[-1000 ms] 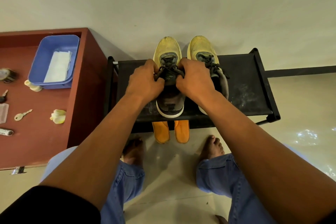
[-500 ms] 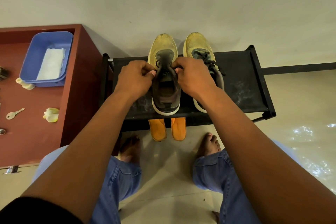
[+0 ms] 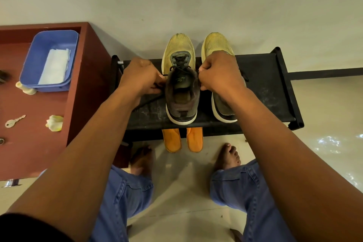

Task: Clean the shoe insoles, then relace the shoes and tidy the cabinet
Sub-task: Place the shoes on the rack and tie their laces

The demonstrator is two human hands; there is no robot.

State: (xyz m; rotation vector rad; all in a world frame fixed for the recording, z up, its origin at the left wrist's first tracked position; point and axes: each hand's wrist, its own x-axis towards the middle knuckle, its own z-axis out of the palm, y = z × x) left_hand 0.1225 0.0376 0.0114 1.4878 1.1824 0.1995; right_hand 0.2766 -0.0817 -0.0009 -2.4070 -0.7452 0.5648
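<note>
Both hands' grip on one lace (image 3: 177,68), two shoes (image 3: 181,76), two insoles (image 3: 171,140)

Both hands are moving apart versus a second ago: the left hand (image 3: 140,76) is pulling out to the left of the left shoe (image 3: 179,82), the right hand (image 3: 219,70) out to the right, now covering part of the right shoe (image 3: 222,104). Each is pinching an end of the black lace (image 3: 179,68), which is now drawing taut across the tongue. The shoe's opening, earlier hidden under the hands, is now showing.
</note>
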